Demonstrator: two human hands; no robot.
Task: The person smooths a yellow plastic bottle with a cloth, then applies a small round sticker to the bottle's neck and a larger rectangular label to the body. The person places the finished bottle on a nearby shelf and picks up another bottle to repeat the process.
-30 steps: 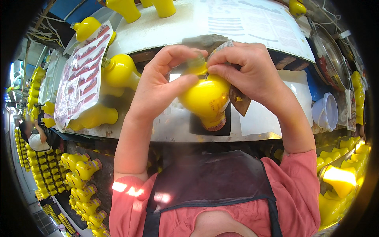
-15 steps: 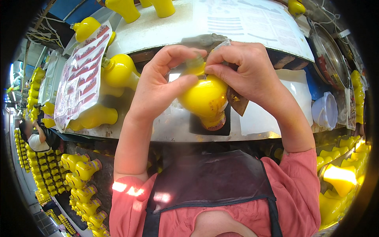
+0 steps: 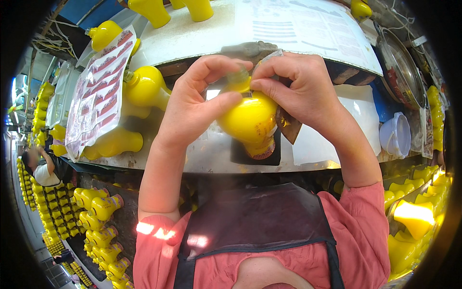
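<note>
A glossy yellow vase-shaped bottle (image 3: 248,120) stands tilted on a small black pad (image 3: 240,155), with its pale mouth up between my hands. Its rounded shoulder carries faint reddish print, and a patterned band rings the narrow lower end. My left hand (image 3: 204,91) curls around the neck, thumb on the near side. My right hand (image 3: 298,84) is closed, its thumb and forefinger pinched against the neck; whatever lies between those fingertips is hidden. From under the right palm juts a flat brown pointed scraper-like blade (image 3: 288,127).
A sheet of red decals (image 3: 103,91) leans at the left beside more yellow bottles (image 3: 147,86). White paper (image 3: 320,135) lies at the right, near a small white bucket (image 3: 395,135). A white board (image 3: 308,33) spans the back. Racked bottles (image 3: 103,231) flank me; another person (image 3: 45,168) is far left.
My right hand has turned slightly, and the blade's tip has swung a little nearer to me. The left hand and the bottle have hardly moved.
</note>
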